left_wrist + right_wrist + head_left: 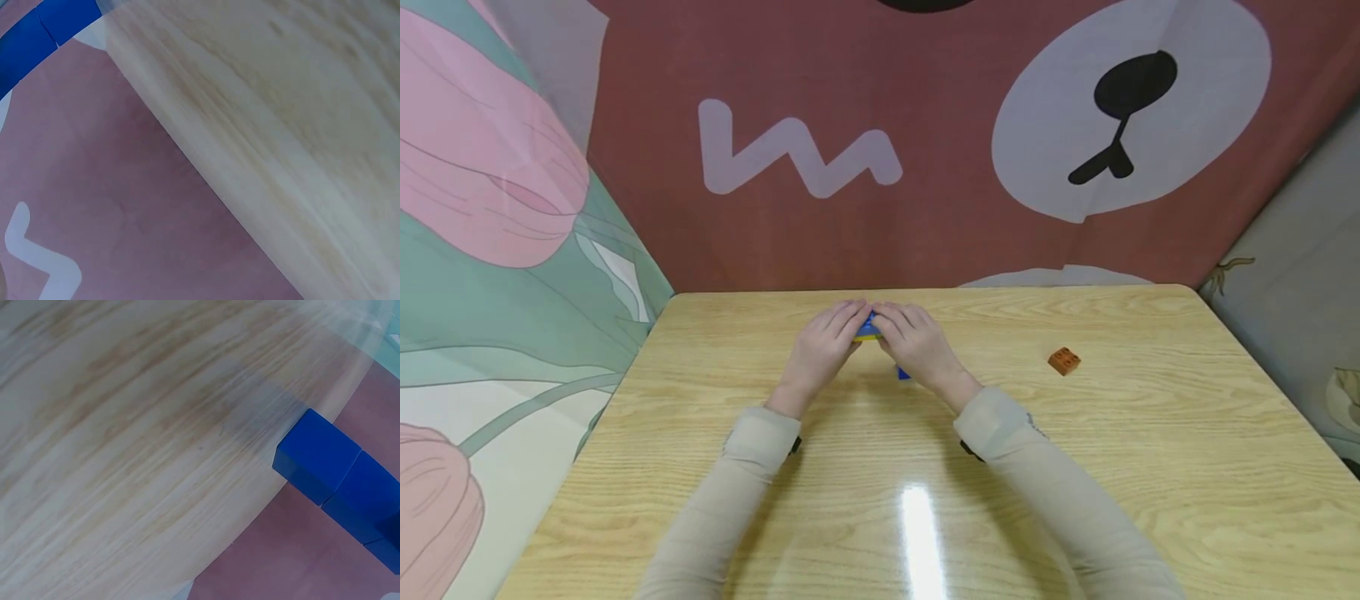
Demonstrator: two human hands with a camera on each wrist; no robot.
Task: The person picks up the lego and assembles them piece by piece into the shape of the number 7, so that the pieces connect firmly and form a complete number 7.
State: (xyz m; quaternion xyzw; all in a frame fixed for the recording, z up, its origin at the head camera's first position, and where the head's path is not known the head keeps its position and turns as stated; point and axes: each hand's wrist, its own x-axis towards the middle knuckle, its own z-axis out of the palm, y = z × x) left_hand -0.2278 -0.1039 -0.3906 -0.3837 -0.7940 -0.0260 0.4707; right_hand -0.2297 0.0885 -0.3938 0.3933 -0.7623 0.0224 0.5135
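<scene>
In the head view, both hands meet over the far half of the table. My left hand point(829, 342) and right hand point(917, 343) grip a toy building-block piece between them, with blue blocks point(868, 323) on top and a thin yellow strip point(867, 337) below. The fingers cover most of it. A blue block corner point(903, 374) shows under the right hand; whether it joins the held piece I cannot tell. Joined blue blocks point(319, 453) cross the right edge of the right wrist view, and blue blocks point(65, 19) fill the upper left corner of the left wrist view.
An orange block with studs point(1063, 361) lies on the wooden table point(865, 517) to the right of the hands. Behind the table's far edge hangs a reddish-brown printed cloth point(940, 225). A floral cloth point(497, 217) hangs at the left.
</scene>
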